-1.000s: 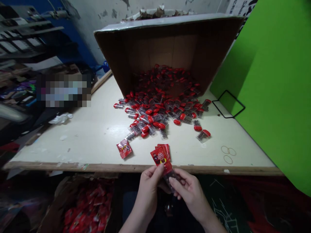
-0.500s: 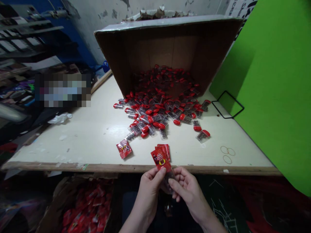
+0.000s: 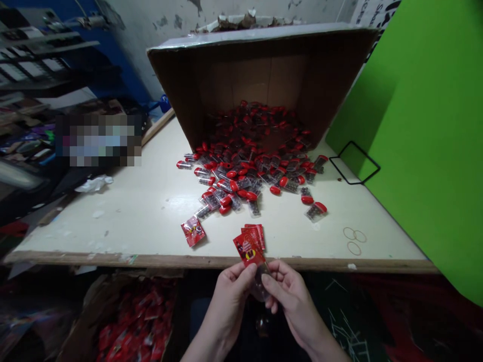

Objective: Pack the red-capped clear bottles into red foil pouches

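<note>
At the table's front edge my left hand is closed, thumb on top, at the join of a red printed packet and a clear container with dark beads. My right hand pinches the container's other side between thumb and fingers. Whether the container sits inside the packet or against it I cannot tell. Just beyond, more red packets lie overlapping on the table, partly behind the one in my hands. A single red packet lies to the left.
A cardboard box lies on its side, many red-capped clear containers spilling from it onto the table. Three rubber bands and a black wire frame are at right, beside a green panel. Below left, a box holds red packets.
The red packet and clear container have shifted and tilted slightly to the left. My fingers have moved a little, with the grip kept by both hands.
</note>
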The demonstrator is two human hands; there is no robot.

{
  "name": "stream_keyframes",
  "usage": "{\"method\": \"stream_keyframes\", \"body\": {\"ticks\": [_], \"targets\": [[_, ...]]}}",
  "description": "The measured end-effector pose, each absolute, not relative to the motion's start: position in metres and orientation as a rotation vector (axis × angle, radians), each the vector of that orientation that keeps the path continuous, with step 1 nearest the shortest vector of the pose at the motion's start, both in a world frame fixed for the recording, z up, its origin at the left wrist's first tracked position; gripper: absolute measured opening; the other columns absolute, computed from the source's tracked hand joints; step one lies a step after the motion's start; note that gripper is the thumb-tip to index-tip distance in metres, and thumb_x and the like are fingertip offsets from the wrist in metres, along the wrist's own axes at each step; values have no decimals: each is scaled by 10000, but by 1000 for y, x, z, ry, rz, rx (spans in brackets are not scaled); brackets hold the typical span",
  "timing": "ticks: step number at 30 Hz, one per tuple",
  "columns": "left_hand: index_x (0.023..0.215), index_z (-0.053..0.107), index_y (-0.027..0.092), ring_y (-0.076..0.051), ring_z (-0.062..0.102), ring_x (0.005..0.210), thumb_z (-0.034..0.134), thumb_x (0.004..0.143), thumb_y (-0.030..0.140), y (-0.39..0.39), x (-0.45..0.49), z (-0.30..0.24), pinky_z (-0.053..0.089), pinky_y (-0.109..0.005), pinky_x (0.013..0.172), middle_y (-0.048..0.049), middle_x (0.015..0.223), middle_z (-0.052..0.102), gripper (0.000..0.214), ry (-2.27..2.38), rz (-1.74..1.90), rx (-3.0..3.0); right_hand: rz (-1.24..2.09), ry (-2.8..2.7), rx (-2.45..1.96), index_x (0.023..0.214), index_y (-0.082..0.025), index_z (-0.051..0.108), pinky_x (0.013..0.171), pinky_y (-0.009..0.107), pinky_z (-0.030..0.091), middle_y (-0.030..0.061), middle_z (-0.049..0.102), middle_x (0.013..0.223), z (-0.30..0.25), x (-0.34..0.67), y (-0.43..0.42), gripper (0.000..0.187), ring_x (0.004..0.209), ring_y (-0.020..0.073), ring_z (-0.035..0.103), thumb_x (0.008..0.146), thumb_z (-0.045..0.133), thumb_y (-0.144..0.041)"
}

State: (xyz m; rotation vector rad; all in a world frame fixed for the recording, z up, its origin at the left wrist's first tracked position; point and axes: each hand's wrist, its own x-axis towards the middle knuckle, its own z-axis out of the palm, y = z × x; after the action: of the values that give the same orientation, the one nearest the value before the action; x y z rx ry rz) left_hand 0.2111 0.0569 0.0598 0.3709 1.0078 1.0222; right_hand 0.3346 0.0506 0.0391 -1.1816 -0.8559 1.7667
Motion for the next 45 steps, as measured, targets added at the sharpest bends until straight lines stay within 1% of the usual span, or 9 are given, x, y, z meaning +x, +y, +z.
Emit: {"method": "stream_keyframes", "body": {"ticks": [7,11,17,23,27,30,37,42,45], "targets": [[792,691,123,-106,527,453,652,759,299,57,211,59,427,-231,511,-16,539,624,183,1111,1047,436,1553,-1023,-1333,856,-193,473,377,156,426,-30,582,639,34,329,51,286,482,91,552,768,669,-382],[765,686,115,-113,533,438,651,757,296,59,207,62,438,-247,518,-20,542,625,185,1107,1028,473,1413,-1216,-1379,865,-197,501,462,184,495,7,633,719,38,331,52,237,604,129,617,775,669,-337],[841,694,105,-120,552,473,641,768,287,61,208,68,436,-242,525,-22,535,620,204,1048,1007,441,1586,-985,-1272,846,-201,445,379,154,437,-46,581,640,37,328,59,304,470,84,554,763,681,-374],[680,667,123,-102,556,535,636,767,355,71,206,78,448,-218,553,-28,602,633,250,1000,1033,333,1595,-959,-1288,892,-221,399,398,174,458,-61,582,648,38,326,62,385,477,98,578,727,718,-358],[722,679,119,-92,551,538,666,736,389,78,203,82,452,-212,589,-24,611,640,271,1028,1034,326,1608,-1096,-1186,1033,-227,413,588,259,531,-5,642,779,43,335,60,496,666,157,652,691,761,-312],[688,678,112,-98,549,537,682,706,426,78,203,83,443,-220,593,-34,613,645,314,1040,1016,297,1588,-1243,-1107,1141,-234,417,715,299,524,49,658,939,42,347,60,561,831,192,654,700,761,-273],[627,659,130,-71,421,456,658,743,364,65,211,79,404,-231,619,56,420,416,261,1000,978,310,1459,-1377,-1137,1114,-266,460,638,258,489,-27,644,742,29,365,62,498,668,154,621,711,754,-259],[623,648,137,-110,482,584,659,749,338,59,215,77,389,-232,641,42,460,404,237,1012,1000,310,1406,-1337,-1196,1066,-252,497,583,240,466,-55,597,633,28,362,62,458,568,134,576,695,763,-303],[675,662,133,-94,444,567,641,771,322,57,217,76,371,-224,620,31,504,445,213,1016,1014,322,1360,-1317,-1225,1038,-248,518,570,238,459,-54,599,620,29,360,62,453,552,134,569,674,775,-327]]}}
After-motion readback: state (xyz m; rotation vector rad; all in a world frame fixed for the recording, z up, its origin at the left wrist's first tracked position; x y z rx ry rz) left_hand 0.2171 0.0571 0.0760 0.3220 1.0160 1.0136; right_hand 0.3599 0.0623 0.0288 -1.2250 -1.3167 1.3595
